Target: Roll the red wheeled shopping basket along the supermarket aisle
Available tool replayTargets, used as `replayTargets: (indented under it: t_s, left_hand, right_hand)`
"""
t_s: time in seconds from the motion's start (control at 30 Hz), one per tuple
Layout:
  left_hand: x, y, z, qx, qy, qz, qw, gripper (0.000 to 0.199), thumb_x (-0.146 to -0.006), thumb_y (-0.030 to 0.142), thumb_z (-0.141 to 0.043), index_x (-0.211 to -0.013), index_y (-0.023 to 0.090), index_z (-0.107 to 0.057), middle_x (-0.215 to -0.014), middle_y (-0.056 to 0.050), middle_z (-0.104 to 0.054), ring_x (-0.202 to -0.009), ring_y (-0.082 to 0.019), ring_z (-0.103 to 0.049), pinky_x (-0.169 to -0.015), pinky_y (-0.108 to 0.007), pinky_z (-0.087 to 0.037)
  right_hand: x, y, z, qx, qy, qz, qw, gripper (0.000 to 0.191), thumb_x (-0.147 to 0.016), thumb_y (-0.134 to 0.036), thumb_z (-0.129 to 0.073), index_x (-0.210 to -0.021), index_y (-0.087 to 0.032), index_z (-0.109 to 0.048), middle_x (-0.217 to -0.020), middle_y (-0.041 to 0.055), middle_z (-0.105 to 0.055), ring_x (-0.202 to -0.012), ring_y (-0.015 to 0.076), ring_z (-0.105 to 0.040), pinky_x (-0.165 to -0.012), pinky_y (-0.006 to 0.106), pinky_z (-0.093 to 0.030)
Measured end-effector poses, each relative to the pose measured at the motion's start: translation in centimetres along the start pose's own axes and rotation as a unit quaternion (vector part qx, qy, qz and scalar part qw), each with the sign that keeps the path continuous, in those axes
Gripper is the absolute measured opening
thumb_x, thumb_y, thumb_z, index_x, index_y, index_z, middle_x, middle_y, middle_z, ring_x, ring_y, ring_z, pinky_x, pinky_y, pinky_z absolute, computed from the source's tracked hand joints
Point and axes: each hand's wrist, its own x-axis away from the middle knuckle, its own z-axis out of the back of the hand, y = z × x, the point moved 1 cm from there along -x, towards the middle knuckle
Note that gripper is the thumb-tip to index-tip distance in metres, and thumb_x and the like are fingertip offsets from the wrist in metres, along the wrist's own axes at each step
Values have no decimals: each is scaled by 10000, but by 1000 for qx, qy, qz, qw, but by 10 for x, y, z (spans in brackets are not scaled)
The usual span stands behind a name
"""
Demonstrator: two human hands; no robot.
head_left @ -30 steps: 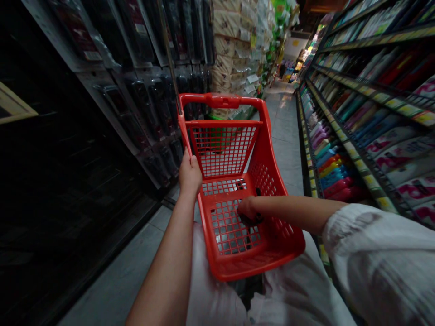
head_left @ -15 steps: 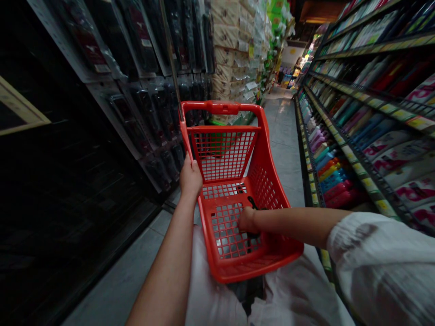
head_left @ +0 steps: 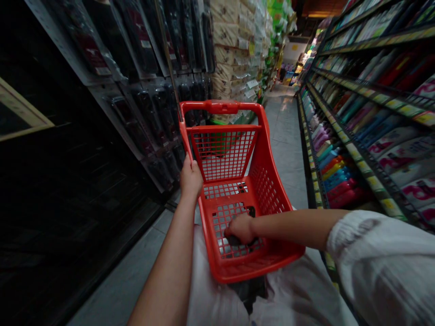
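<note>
A small red plastic shopping cart (head_left: 227,275) with grid walls stands in front of me, a thin pole (head_left: 169,59) rising from its left handle corner. My left hand (head_left: 191,179) is closed around the cart's left rim, thumb uppermost. Inside the basket, my right hand (head_left: 240,227) is low over the grid floor, its fingers curled on a small black object (head_left: 234,240). A dark loop-like part (head_left: 252,211) shows behind that wrist. The hand covers most of the object, so its kind is unclear.
Packaged dark goods (head_left: 159,104) hang on the left, beside stacked tan packs (head_left: 226,54). Shelves of bottles (head_left: 335,165) line the right. A tiled aisle (head_left: 283,131) runs ahead between them. A dark panel (head_left: 68,181) stands at near left.
My right hand has shifted left and slightly down in the basket, with the black object now showing beneath its fingers. My left hand keeps its hold on the rim.
</note>
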Motion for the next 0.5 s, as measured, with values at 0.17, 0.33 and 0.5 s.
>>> replayTargets:
  t_s: [0.17, 0.33, 0.5]
  left_hand:
    - [1, 3, -1, -1, -6, -10, 1000, 421, -953, 298, -431, -1345, 220, -565, -1412, -73, -580, -1348, -202, -489, -1174, -374, -318]
    - [1, 5, 1, -16, -2, 2, 1000, 429, -948, 302, -440, -1351, 212, -562, -1396, -82, -592, -1330, -217, -506, -1168, -385, -328]
    - [1, 6, 3, -20, -8, 8, 1000, 437, -945, 294, -439, -1359, 220, -557, -1402, -87, -585, -1317, -228, -517, -1150, -405, -357]
  right_hand:
    - [23, -31, -14, 91, -31, 147, 984, 317, -796, -248, -652, -1110, -293, -663, -1046, 74, -721, -908, 269, -701, -657, 352, -536]
    - [-1, 17, 14, 36, -19, -119, 992, 296, -791, -79, -654, -1052, -207, -708, -1166, 139, -700, -1070, 323, -668, -861, 482, -537]
    - [-23, 79, 42, -41, 40, -325, 944, 355, -834, -87, -616, -1187, -64, -637, -1214, 256, -652, -1073, 335, -663, -808, 430, -562]
